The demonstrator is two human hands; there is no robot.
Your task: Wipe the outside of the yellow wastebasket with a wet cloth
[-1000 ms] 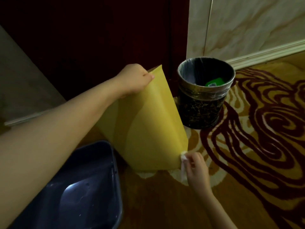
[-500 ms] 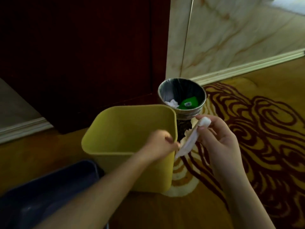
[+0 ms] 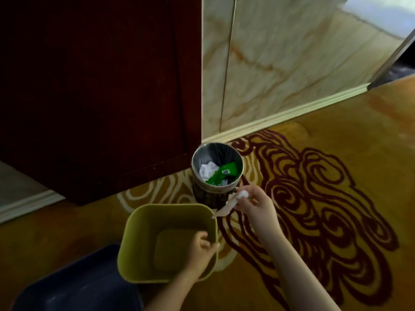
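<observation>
Yellow wastebasket [image 3: 143, 250] standing upright on the patterned carpet [image 3: 336, 198], near centre. Left hand [image 3: 199, 250] grips its right rim, fingers inside. Right hand [image 3: 256, 205] pinches a white wet cloth [image 3: 233, 202] above the far-right corner. Beyond, a round dark bin [image 3: 208, 196] holds white paper and green packaging; dark blue tub [image 3: 74, 286] near left.
</observation>
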